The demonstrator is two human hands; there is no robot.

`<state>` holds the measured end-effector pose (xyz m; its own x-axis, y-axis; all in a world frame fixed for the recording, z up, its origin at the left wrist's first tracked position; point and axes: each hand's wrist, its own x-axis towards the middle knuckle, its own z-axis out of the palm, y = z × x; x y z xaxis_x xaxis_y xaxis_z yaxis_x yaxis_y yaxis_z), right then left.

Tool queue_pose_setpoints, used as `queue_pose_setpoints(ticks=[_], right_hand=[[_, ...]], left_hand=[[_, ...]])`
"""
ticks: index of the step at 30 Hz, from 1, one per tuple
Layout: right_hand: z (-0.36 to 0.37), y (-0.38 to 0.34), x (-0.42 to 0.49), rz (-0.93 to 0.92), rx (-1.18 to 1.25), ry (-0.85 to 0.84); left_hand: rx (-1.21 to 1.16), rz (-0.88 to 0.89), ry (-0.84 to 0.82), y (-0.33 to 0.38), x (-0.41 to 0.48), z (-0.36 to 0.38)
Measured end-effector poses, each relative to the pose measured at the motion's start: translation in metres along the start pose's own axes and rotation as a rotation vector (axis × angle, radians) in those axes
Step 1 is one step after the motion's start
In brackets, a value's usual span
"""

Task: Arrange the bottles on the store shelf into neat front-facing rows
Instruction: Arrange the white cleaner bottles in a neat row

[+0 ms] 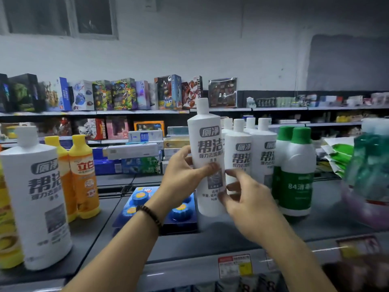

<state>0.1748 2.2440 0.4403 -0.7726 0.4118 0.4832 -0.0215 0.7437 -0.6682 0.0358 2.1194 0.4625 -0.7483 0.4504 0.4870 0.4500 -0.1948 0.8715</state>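
Stray white bottle (35, 197) far left beside yellow bottles (84, 178), apart from its row. Left hand (181, 175) grips held white bottle (208, 157) mid-body, label frontward, just ahead of white row (250, 157). Right hand (248, 203) fingers loosely spread, tips at bottle's lower side. Risk: base clips blue tablet pack (147, 199), or shove topples row into green-capped bottles (296, 171).
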Motion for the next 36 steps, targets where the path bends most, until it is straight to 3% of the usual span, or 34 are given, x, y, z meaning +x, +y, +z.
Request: queue_pose_setpoints(ticks=[7,16,20,36], right_hand=[[0.025,0.04,-0.02,0.049,-0.025,-0.093],[0.035,0.055,-0.026,-0.021,-0.131,-0.124],[0.032,0.056,-0.027,-0.015,-0.202,-0.214],[0.033,0.055,-0.021,-0.077,-0.25,-0.271]], left_hand=[[0.032,-0.058,-0.056,-0.024,0.01,0.015],[0.012,-0.122,-0.086,-0.039,0.014,0.024],[0.028,-0.129,-0.104,-0.041,0.018,0.022],[0.029,-0.176,-0.169,-0.034,0.02,0.017]])
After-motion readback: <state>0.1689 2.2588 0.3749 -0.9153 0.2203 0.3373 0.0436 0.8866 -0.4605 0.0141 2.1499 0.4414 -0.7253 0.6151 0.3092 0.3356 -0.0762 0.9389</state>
